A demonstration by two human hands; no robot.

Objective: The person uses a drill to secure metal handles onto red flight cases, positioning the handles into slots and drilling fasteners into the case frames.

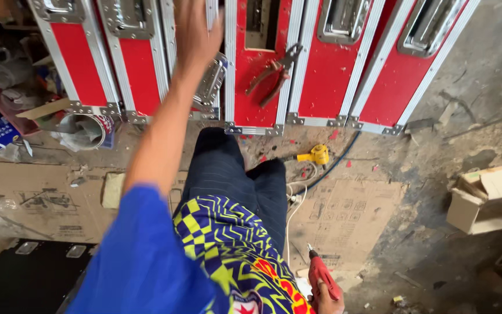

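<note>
My left hand (194, 32) reaches forward to the upright red cases with metal edging (140, 64), resting against the aluminium edge of one, just above a metal latch plate (211, 80). Its fingers run out of the top of the view, so its grip is hidden. My right hand (327, 298) is low at the bottom edge, closed round a red hand-held power tool (319, 272) whose tip points up. Red-handled pliers (274, 72) lie against the case to the right of my left hand.
A yellow tool (319, 154) with a blue cable lies on the floor by the cases. Flattened cardboard (344, 218) covers the floor. An open cardboard box (486, 197) sits right, a black case (24, 273) bottom left, and a tub and clutter (85, 129) left.
</note>
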